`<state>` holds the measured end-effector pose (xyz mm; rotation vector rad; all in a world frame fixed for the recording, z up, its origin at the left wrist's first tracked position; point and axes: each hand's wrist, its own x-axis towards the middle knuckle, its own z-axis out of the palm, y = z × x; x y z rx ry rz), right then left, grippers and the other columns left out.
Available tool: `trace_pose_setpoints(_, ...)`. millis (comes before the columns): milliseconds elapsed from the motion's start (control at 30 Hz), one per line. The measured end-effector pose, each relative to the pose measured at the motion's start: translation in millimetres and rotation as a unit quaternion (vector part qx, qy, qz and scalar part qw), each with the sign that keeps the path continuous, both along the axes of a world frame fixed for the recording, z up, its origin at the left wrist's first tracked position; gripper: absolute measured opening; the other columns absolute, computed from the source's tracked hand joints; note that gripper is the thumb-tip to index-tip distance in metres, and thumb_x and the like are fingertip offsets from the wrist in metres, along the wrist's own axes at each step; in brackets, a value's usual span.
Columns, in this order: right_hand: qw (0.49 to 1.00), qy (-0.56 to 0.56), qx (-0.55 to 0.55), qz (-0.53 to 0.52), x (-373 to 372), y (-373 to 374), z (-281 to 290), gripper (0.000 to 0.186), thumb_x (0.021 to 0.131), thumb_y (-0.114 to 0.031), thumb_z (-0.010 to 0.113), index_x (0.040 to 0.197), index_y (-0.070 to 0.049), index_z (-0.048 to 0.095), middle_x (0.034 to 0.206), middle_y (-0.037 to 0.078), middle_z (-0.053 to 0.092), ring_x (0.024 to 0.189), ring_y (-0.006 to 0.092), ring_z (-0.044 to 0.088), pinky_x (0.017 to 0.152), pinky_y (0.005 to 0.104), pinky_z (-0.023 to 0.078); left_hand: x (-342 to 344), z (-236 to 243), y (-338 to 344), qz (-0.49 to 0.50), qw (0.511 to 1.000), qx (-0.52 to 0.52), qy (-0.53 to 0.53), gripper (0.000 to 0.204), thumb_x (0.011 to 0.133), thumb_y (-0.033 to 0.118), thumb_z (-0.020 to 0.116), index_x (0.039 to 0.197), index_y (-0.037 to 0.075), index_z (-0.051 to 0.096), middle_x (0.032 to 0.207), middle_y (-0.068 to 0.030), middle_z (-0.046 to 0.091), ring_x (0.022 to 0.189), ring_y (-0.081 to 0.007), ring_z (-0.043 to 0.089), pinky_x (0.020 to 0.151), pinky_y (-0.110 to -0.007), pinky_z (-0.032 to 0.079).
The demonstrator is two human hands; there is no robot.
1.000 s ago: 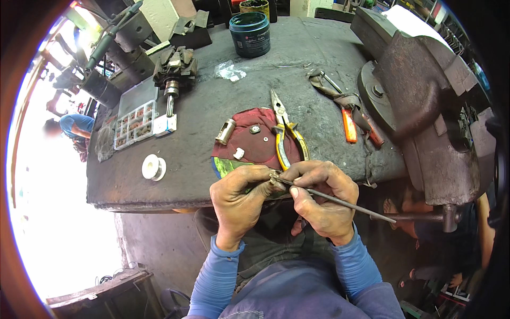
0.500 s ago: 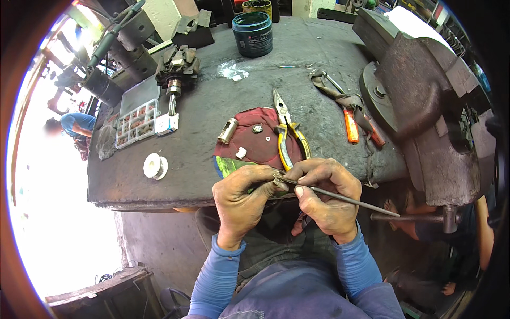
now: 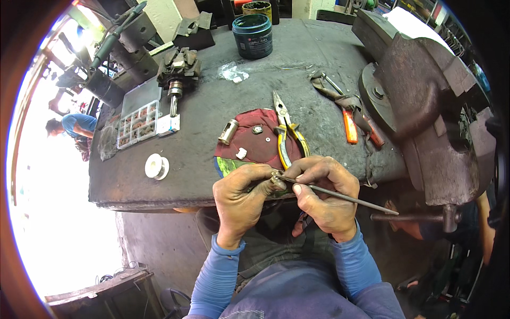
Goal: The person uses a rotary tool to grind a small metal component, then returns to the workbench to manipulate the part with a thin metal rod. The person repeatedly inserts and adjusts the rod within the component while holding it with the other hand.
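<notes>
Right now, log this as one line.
left hand: holds small metal part | right hand: holds thin rod | on red cloth: white piece

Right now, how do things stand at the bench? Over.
Left hand pinching small metal piece. Right hand holding thin rod, tip at that piece. Pliers just beyond, partly on red cloth.

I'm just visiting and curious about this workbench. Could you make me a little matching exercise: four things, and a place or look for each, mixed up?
Things:
1. Pliers
2. White spool
3. Thin rod
4. Dark jar

Places and looks:
A. Held in the person's right hand
B. Open-topped, toward the far side of the bench
C. On the bench, to the left of the red cloth
D. Lying partly on the red cloth, with yellow and black handles

Right pairs: 1-D, 2-C, 3-A, 4-B.
</notes>
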<state>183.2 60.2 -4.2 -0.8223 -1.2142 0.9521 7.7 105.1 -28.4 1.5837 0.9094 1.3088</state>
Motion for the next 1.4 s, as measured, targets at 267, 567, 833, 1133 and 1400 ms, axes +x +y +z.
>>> trace_pose_setpoints(267, 1.000, 0.017, -0.015, 0.003, -1.6, 0.4, 2.4, 0.015, 0.086, 0.007, 0.069, 0.100, 0.003, 0.065, 0.110, 0.019, 0.070, 0.095, 0.0165, 0.068, 0.083, 0.0308, 0.058, -0.2, 0.4, -0.8, 0.011, 1.000, -0.012, -0.014, 0.018, 0.083, -0.002, 0.084, 0.098, -0.003, 0.076, 0.093, -0.0084, 0.077, 0.082, -0.0133, 0.072, 0.075, -0.027, 0.059)
trace_pose_setpoints(567, 0.999, 0.030, -0.013, 0.007, -0.8, 1.8, 2.9, 0.013, 0.087, 0.006, 0.070, 0.098, 0.003, 0.065, 0.110, 0.018, 0.069, 0.096, 0.0169, 0.068, 0.083, 0.0312, 0.057, 0.6, 1.7, -2.2, 0.019, 1.000, -0.014, -0.005, 0.017, 0.083, -0.002, 0.084, 0.098, -0.003, 0.076, 0.093, -0.0086, 0.077, 0.083, -0.0135, 0.073, 0.075, -0.027, 0.059)
trace_pose_setpoints(833, 0.998, 0.065, -0.005, -0.001, -4.0, 2.7, 2.7, 0.013, 0.087, 0.005, 0.072, 0.099, 0.003, 0.066, 0.111, 0.018, 0.069, 0.096, 0.0171, 0.069, 0.084, 0.0315, 0.057, 1.1, 3.2, -1.5, 0.016, 1.000, -0.010, 0.000, 0.017, 0.083, -0.004, 0.084, 0.098, -0.003, 0.076, 0.094, -0.0085, 0.077, 0.083, -0.0130, 0.073, 0.076, -0.027, 0.060)
trace_pose_setpoints(1133, 0.999, 0.048, 0.009, -0.003, -4.7, 3.6, -3.9, 0.014, 0.085, 0.009, 0.069, 0.098, 0.004, 0.067, 0.109, 0.015, 0.069, 0.092, 0.0135, 0.069, 0.080, 0.0279, 0.058, 2.0, 5.2, -4.1, 0.025, 0.999, -0.029, -0.018, 0.017, 0.081, -0.007, 0.083, 0.097, -0.003, 0.076, 0.094, -0.0080, 0.077, 0.085, -0.0133, 0.071, 0.078, -0.027, 0.058)
trace_pose_setpoints(1400, 0.999, 0.032, 0.022, -0.006, -4.6, 1.9, -2.6, 0.015, 0.085, 0.010, 0.069, 0.098, 0.004, 0.066, 0.108, 0.015, 0.069, 0.092, 0.0135, 0.069, 0.080, 0.0280, 0.058, 2.6, 3.5, -2.9, 0.021, 1.000, -0.006, -0.014, 0.017, 0.082, -0.007, 0.082, 0.097, -0.004, 0.075, 0.094, -0.0086, 0.077, 0.085, -0.0141, 0.071, 0.079, -0.028, 0.058)
